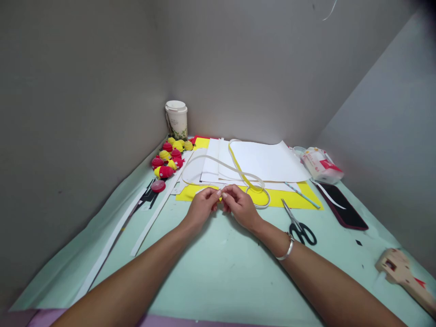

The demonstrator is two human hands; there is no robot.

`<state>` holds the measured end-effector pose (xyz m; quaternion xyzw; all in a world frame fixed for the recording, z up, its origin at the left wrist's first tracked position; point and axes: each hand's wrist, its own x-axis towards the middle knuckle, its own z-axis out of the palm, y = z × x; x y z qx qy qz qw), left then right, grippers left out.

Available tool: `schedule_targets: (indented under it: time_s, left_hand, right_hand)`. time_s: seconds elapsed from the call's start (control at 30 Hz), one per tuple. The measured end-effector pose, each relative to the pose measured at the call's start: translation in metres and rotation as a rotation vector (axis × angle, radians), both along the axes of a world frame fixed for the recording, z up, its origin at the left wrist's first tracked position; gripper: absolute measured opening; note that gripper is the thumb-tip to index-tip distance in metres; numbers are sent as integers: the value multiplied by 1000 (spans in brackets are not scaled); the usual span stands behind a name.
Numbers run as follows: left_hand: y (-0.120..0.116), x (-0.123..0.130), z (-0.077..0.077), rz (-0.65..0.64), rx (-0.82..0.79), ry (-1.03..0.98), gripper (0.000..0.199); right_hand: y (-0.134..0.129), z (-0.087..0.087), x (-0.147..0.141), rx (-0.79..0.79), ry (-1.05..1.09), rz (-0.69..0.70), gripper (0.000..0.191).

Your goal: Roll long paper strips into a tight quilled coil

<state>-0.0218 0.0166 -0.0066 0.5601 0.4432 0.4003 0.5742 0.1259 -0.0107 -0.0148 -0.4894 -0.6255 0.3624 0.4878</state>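
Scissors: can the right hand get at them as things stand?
Likely yes: the scissors lie beside the right wrist, with nothing seen lying on them, though the right hand is busy close against the left hand.

Mint cloth (225, 277): scissors (297, 225), 1 phone (348, 219), glue gun (401, 270).

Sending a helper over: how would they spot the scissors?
On the mint-green tablecloth, find the dark phone at right. Between it and the right hand lie the scissors; unlike the pale-blue stick nearby, they have two black loop handles.
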Motion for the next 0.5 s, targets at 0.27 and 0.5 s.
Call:
schedule_targets:
  time_s: [0.27,0.5]
  left_hand:
    - [0,1,2,2,-46,-41,31]
    - [1,-1,7,3,-118,-153,31]
  right_hand:
    - [1,-2,0,-7,38,15,20]
    - [4,-3,4,113,-110,-72,28]
